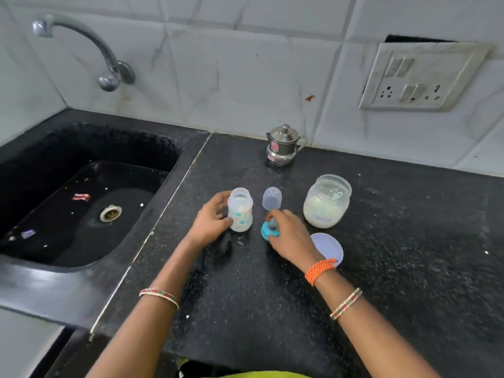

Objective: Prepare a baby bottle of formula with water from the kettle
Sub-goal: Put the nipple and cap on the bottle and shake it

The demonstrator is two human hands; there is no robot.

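- Left hand (211, 223) wraps the open baby bottle (240, 210), upright mid-counter, clear of the sink (81, 197) edge.
- Right hand (290, 234) pinches the teal nipple ring (268, 232) beside it.
- Kettle (283, 145) stands at the wall; bare counter (409, 255) lies right of the formula jar (326, 201).

Home kitchen | my black speckled counter (354, 268) | sunken sink (81, 214) and tap (81, 36) far left | tiled wall (245, 64), socket plate (420, 77) far right
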